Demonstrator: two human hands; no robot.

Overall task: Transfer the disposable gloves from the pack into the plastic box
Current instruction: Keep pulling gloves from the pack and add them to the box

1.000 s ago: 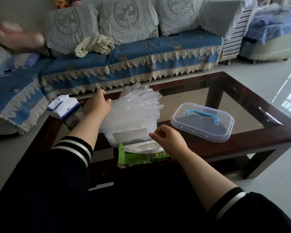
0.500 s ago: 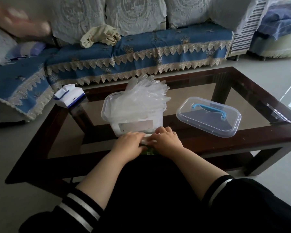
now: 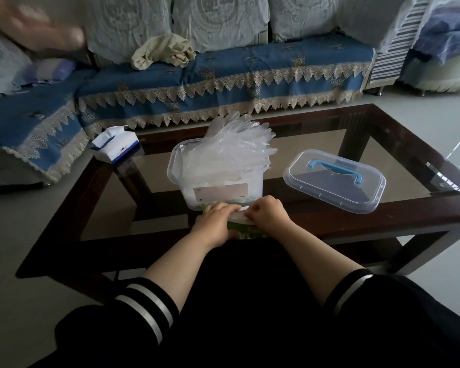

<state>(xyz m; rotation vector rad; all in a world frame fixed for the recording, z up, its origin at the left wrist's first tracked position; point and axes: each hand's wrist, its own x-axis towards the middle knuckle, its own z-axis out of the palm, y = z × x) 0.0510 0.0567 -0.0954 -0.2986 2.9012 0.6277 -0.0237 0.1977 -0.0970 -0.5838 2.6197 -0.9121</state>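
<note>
gloves (image 3: 239, 152) in box (image 3: 175, 166), lid (image 3: 335, 181) right

You have a glass-topped coffee table (image 3: 398, 208) with a dark wooden frame in front of you. A blue and white tissue pack (image 3: 116, 146) sits at its far left corner. Beyond it runs a sofa (image 3: 223, 73) under a blue lace-edged cover, a crumpled beige cloth (image 3: 163, 50) lying on the seat.

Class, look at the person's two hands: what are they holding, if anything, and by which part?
Both the left hand and the right hand grip the green glove pack at its whitish top opening, in front of the plastic box.
</note>
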